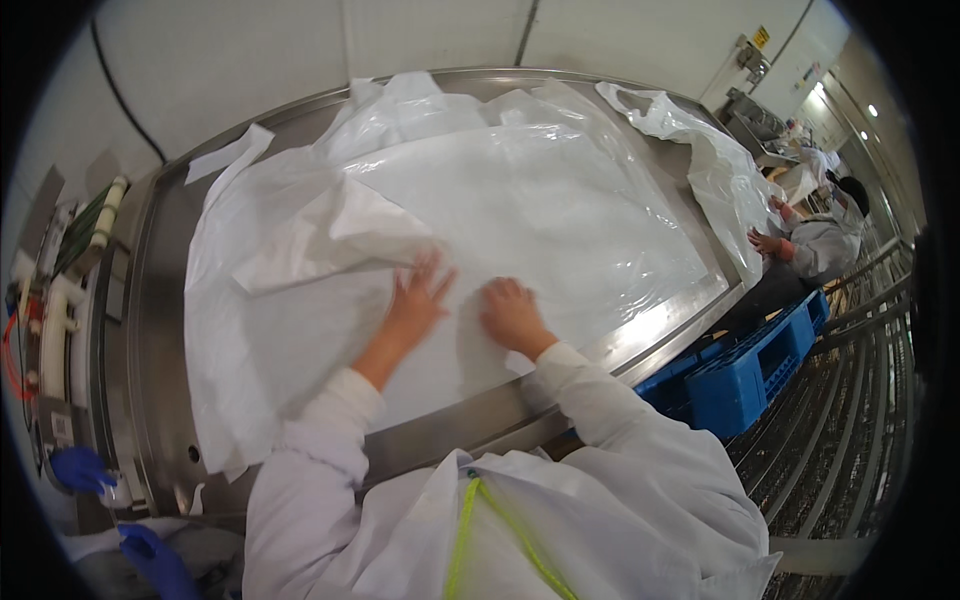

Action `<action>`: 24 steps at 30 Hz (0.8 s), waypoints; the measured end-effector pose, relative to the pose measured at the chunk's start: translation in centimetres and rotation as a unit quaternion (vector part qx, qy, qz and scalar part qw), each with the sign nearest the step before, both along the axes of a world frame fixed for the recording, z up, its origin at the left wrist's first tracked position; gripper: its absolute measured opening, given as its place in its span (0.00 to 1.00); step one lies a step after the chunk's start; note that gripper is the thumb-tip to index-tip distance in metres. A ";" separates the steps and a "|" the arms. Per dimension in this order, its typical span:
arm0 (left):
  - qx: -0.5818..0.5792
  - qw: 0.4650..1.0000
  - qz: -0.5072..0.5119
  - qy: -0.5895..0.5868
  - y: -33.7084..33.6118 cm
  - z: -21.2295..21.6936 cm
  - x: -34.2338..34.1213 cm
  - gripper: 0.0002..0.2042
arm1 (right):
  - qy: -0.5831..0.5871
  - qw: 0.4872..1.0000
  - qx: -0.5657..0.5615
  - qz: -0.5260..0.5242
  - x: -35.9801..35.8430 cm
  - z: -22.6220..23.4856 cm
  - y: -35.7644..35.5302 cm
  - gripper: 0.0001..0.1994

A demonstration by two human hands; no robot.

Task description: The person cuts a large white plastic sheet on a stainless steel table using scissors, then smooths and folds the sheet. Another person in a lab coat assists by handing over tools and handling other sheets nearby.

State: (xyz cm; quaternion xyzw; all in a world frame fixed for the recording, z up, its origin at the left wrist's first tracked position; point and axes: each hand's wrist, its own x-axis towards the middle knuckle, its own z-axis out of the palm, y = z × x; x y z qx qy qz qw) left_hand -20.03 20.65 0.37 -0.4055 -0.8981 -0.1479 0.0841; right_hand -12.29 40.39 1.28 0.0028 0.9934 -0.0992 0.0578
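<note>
1. Nearest the camera is the person's own white coat (560, 520), with a yellow-green cord (480, 530) running down its front.
2. Both white sleeves reach forward over the near rim of a stainless steel table (160, 330).
3. The left hand (418, 300) lies flat with fingers spread, palm down on a large white plastic sheet (520, 200).
4. The right hand (512, 312) rests just beside it on the same sheet, fingers curled under into a loose fist; it grips nothing that can be seen.
5. The sheet covers most of the tabletop. A fold of it (330, 235) is doubled over just beyond the left hand, and crumpled clear film (720, 180) trails off the table's far right end.
6. A blue plastic pallet (750, 370) stands on the grated floor to the right of the table.
7. Farther right, another person in a white coat (825, 240) works at the table's end.
8. At lower left, a blue-gloved hand (80, 468) shows near a machine.
</note>
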 end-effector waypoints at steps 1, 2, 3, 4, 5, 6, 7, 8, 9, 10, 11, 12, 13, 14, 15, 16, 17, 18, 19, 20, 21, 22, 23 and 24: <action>0.037 0.996 -0.070 -0.044 1.6 -1.9 1.2 0.34 | 0.024 0.999 -0.015 0.040 -1.5 -0.7 0.1 0.26; 0.014 0.997 -0.034 -0.067 2.8 -2.5 1.5 0.33 | 0.043 0.996 -0.031 0.077 -2.5 -1.6 0.7 0.25; -0.012 0.996 0.008 -0.090 3.4 -2.9 1.6 0.32 | 0.066 0.994 -0.039 0.083 -3.6 -2.1 1.4 0.25; -0.038 0.991 0.054 -0.114 3.9 -3.3 1.4 0.31 | 0.088 0.991 -0.047 0.092 -5.2 -2.6 2.4 0.25; -0.035 0.991 0.085 -0.095 4.5 -3.4 0.3 0.30 | 0.110 0.987 -0.056 0.101 -6.9 -2.9 3.9 0.25; -0.038 0.989 0.123 -0.075 4.3 -3.3 -1.4 0.29 | 0.117 0.987 -0.033 0.101 -8.7 -3.3 5.6 0.25; -0.045 0.985 0.158 -0.056 3.7 -3.5 -3.1 0.28 | 0.123 0.987 -0.012 0.099 -10.4 -3.9 7.4 0.25; -0.060 0.978 0.193 -0.057 2.6 -3.7 -4.8 0.27 | 0.154 0.984 -0.002 0.084 -12.1 -4.3 9.1 0.24; -0.071 0.970 0.224 -0.058 1.2 -4.1 -6.3 0.25 | 0.184 0.981 0.014 0.067 -13.6 -4.7 11.4 0.24; -0.079 0.968 0.238 -0.024 -0.8 -4.5 -7.6 0.25 | 0.187 0.981 0.027 0.050 -15.1 -5.3 14.3 0.24; -0.087 0.964 0.250 0.010 -3.0 -4.7 -8.9 0.24 | 0.189 0.981 0.042 0.031 -16.4 -6.0 17.5 0.24; -0.111 0.940 0.321 -0.040 -5.4 -4.5 -9.5 0.24 | 0.185 0.981 0.060 0.017 -17.3 -5.7 20.7 0.23; -0.133 0.908 0.387 -0.088 -7.5 -4.2 -9.8 0.24 | 0.213 0.976 0.039 -0.012 -17.9 -6.1 24.5 0.22; -0.110 0.894 0.430 -0.065 -9.5 -3.9 -9.5 0.24 | 0.218 0.974 0.061 -0.029 -18.6 -6.6 28.9 0.22; -0.142 0.856 0.490 -0.081 -15.2 -5.9 -9.3 0.25 | 0.194 0.969 0.136 -0.067 -19.4 -6.7 32.1 0.22; -0.145 0.846 0.509 -0.071 -16.8 -5.7 -9.3 0.25 | 0.206 0.959 0.175 -0.089 -18.8 -7.4 37.4 0.21; -0.122 0.830 0.537 -0.086 -18.2 -5.2 -9.0 0.26 | 0.213 0.957 0.140 -0.136 -17.8 -7.7 42.6 0.22; -0.126 0.800 0.580 -0.091 -20.3 -5.0 -8.6 0.26 | 0.190 0.953 0.134 -0.196 -16.6 -7.9 46.7 0.24; -0.124 0.773 0.614 -0.098 -22.3 -5.5 -9.0 0.26 | 0.173 0.942 0.134 -0.255 -14.7 -8.1 51.8 0.26; -0.123 0.740 0.653 -0.106 -23.4 -6.2 -8.9 0.27 | 0.109 0.929 0.119 -0.333 -13.6 -7.8 54.4 0.27; -0.131 0.723 0.668 -0.112 -23.6 -6.5 -8.2 0.27 | 0.053 0.902 0.108 -0.415 -14.8 -7.1 53.5 0.27; -0.139 0.702 0.688 -0.116 -23.2 -6.6 -8.1 0.27 | -0.003 0.866 0.100 -0.489 -16.2 -5.9 51.9 0.27; -0.144 0.685 0.704 -0.121 -22.6 -6.7 -8.6 0.27 | 0.029 0.893 0.155 -0.421 -17.4 -5.8 49.8 0.26; -0.128 0.776 0.614 -0.066 -20.0 -7.9 -9.8 0.25 | 0.065 0.913 0.203 -0.348 -18.9 -6.0 47.1 0.26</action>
